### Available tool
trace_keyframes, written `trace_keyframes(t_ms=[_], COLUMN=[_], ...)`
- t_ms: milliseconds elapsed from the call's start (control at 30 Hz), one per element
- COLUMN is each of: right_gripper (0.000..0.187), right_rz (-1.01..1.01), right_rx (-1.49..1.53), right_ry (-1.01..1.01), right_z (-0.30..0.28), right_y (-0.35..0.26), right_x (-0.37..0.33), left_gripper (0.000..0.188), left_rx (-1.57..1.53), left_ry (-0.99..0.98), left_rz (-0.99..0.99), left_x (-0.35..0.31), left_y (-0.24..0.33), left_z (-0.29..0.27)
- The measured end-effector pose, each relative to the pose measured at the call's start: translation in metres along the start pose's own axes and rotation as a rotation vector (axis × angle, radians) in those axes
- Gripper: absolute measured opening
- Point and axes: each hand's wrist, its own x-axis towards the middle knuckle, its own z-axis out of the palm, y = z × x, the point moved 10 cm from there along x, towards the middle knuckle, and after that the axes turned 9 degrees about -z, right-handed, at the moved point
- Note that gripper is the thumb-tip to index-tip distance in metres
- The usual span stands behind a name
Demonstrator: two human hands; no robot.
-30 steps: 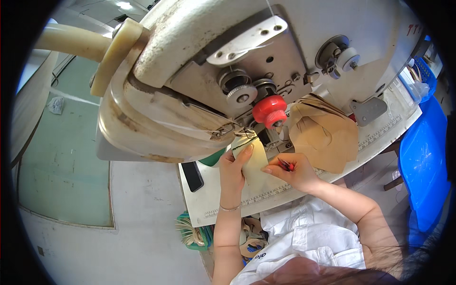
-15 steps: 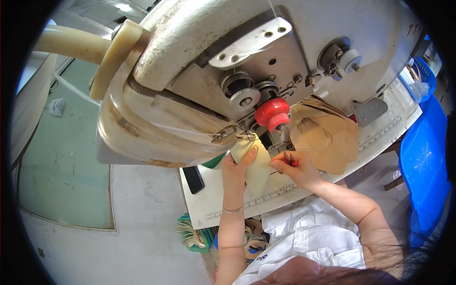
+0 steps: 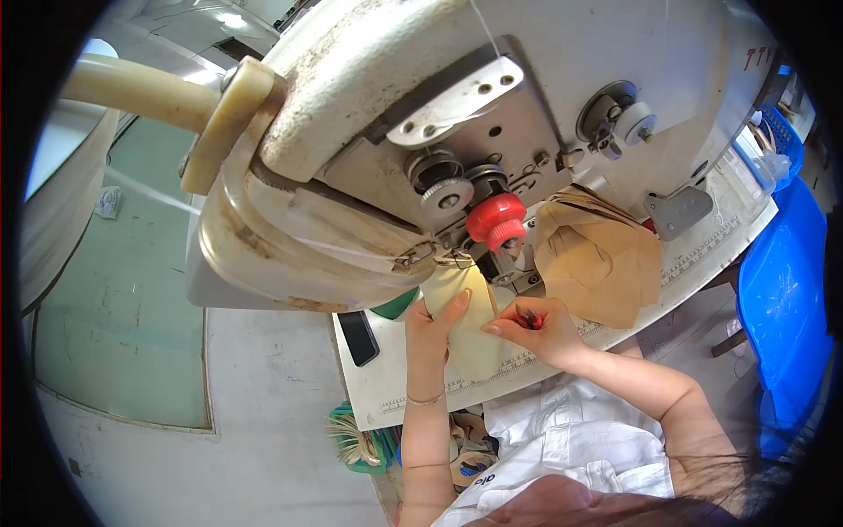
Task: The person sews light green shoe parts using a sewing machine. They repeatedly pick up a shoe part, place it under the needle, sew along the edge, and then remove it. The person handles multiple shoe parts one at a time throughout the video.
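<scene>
The pale cloth piece lies on the white bench under the sewing machine. The left hand presses it with flat, released fingers. The right hand pinches a small red tool just beside it.

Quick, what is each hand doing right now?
Left hand: open, fingers flat on the pale cloth.
Right hand: closed, pinching a small red tool, fingertips on the cloth.
</scene>
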Motion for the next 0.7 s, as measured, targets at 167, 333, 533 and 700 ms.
trace_keyframes(t_ms=[167,333,533,700], right_gripper=[0.019,0.021,0.020,0.019], right_rz=[0.043,0.065,0.112,0.051], right_rx=[0.038,0.061,0.086,0.024], right_ry=[0.055,0.025,-0.034,-0.084], right_z=[-0.006,-0.002,0.000,-0.003], right_y=[0.002,0.003,0.021,0.021], right_x=[0.002,0.002,-0.003,-0.005], left_gripper=[0.023,0.022,0.024,0.024], left_rx=[0.006,-0.017,-0.073,0.123], left_ry=[0.049,0.077,0.062,-0.072], left_rz=[0.042,0.021,-0.043,-0.056], left_x=[0.011,0.013,-0.001,-0.011], left_y=[0.008,0.011,-0.008,-0.016], left_z=[-0.001,0.000,-0.001,0.007])
